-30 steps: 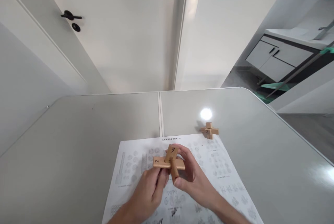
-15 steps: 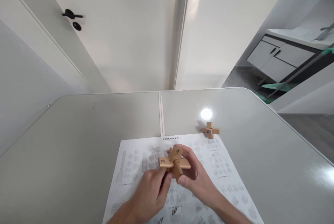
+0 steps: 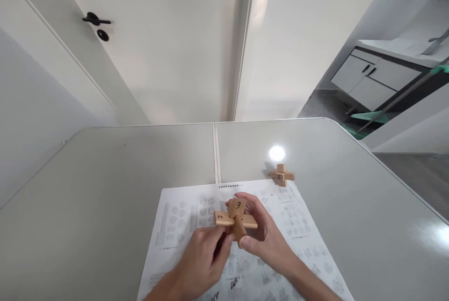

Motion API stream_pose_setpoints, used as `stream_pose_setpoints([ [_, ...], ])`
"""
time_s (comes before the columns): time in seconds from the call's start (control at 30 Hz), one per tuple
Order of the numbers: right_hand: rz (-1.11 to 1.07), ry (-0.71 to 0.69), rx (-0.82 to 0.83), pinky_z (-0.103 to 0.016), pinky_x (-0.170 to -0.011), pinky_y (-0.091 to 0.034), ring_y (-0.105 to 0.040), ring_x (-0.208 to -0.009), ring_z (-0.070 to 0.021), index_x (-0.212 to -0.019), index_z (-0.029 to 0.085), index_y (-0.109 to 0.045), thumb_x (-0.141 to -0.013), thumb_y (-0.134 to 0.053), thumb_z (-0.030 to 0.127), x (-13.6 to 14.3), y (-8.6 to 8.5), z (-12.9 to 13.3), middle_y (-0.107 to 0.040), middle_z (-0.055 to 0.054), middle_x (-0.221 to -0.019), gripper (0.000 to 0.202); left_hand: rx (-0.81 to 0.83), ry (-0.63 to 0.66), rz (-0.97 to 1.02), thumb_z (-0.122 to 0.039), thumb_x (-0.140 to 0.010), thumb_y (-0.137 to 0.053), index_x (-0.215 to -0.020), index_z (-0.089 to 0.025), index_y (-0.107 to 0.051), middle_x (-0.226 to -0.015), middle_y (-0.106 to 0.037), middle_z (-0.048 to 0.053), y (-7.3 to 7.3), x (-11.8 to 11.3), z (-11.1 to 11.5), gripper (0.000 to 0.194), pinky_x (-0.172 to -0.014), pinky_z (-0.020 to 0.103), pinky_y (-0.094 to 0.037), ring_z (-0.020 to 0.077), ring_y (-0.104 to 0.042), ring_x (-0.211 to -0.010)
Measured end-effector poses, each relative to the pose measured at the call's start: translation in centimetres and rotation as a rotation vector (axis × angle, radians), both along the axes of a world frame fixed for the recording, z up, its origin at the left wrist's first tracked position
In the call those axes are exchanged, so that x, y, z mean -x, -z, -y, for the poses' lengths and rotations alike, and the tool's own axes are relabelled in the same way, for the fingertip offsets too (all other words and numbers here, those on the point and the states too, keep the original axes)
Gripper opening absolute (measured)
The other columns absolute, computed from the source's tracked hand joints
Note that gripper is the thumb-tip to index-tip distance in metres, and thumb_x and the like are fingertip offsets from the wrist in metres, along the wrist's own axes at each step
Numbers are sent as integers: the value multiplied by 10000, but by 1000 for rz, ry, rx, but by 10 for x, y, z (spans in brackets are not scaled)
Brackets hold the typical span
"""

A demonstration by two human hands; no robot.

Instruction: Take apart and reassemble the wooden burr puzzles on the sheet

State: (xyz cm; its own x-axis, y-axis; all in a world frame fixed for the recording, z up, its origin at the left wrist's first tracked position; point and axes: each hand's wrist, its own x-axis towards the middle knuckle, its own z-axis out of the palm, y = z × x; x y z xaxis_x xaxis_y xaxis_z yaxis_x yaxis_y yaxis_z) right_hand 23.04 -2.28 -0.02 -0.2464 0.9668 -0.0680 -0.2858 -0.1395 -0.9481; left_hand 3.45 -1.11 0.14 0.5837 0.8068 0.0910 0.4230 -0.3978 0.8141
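Observation:
A wooden burr puzzle (image 3: 235,219), made of crossed notched bars with handwritten numbers such as 2 and 3, is held above the printed sheet. My left hand (image 3: 203,256) pinches it from below left with thumb and forefinger. Around its right side curls my right hand (image 3: 264,235), the thumb pressing the end of the near bar and the fingers behind the far bar. The puzzle's underside is partly hidden by my fingers. A second wooden burr puzzle (image 3: 282,175), marked 2, rests at the sheet's upper right corner.
Beneath my hands lies a white sheet (image 3: 168,263) printed with grey diagrams. The grey table (image 3: 87,207) has a seam running away from me. Beyond it stand a white door (image 3: 168,48) with a black handle and, at right, a cabinet (image 3: 377,74).
Almost nothing differs. The held puzzle is tilted very slightly, and my left thumb has shifted a little at its underside. The second puzzle stays in place.

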Motion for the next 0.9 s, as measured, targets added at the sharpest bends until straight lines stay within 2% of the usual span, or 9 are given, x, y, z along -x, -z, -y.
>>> stream_pose_setpoints([
  [0.17,55,-8,-45,-476,-1001,-515,-624,-1133,-291,-1395,349,-481,-802,-838,596,-3,-3,-2,-632,-82,-1236,735,1,17,16,-222,-1051,-416,-809,-234,-387,-642,-436,-56,-2,0,-1,244,-561,253,-318,119,-392,-545],
  [0.37,36,-24,-59,-444,-973,-523,-624,-1148,-295,-1355,312,-516,-826,-791,649,-3,-6,-4,-624,-93,-1271,685,42,16,34,-224,-1055,-417,-794,-238,-352,-615,-368,-75,-2,1,-1,270,-528,243,-281,105,-348,-510],
  [0.9,85,-37,-101,-424,-942,-553,-651,-1074,-282,-1341,295,-553,-820,-790,654,-6,-4,-5,-643,-88,-1205,676,59,35,53,-211,-1047,-409,-788,-236,-344,-616,-356,-79,-3,1,0,268,-526,233,-275,94,-339,-509],
])
